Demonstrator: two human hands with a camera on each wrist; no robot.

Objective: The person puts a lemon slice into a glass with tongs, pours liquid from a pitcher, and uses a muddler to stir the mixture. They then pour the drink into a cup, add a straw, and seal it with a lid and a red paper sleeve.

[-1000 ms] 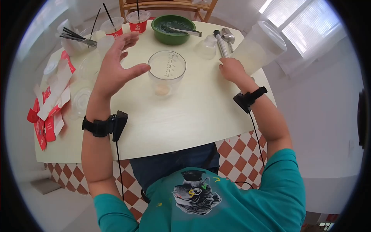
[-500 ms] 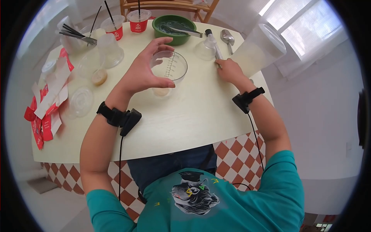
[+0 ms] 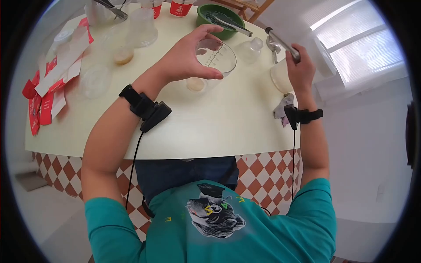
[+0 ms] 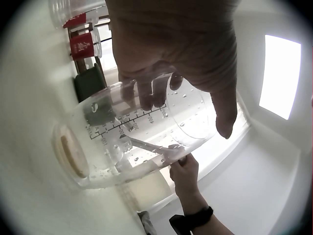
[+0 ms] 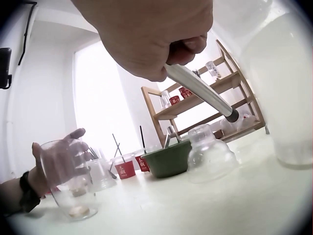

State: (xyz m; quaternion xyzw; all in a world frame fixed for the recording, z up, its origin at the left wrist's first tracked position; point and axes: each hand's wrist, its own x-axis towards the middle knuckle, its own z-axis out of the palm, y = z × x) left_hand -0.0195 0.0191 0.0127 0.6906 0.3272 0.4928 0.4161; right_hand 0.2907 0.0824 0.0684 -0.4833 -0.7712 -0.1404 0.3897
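A clear measuring cup (image 3: 224, 59) with black graduation marks stands upright on the table, something pale beige at its bottom. My left hand (image 3: 186, 57) curves round its upper part, fingers on the far side and thumb (image 3: 212, 73) on the near side by the rim. Water drops cling to the cup's wall in the left wrist view. My right hand (image 3: 301, 70) grips a silver muddler (image 3: 285, 44) by one end, raised above the table. Its black tip (image 5: 232, 116) points away from me in the right wrist view.
A large translucent pitcher (image 3: 280, 78) stands at the right, a cloth (image 3: 282, 106) nearer me. Beyond are a clear dome-shaped piece (image 3: 250, 51), a metal scoop (image 3: 273, 46) and a green bowl (image 3: 205, 15) with tongs (image 3: 234, 25). Torn red-and-white packaging (image 3: 48, 107) covers the left edge.
My left hand has come in from the left and closed round the measuring cup. My right hand has lifted the muddler off the table. The head view has shifted.
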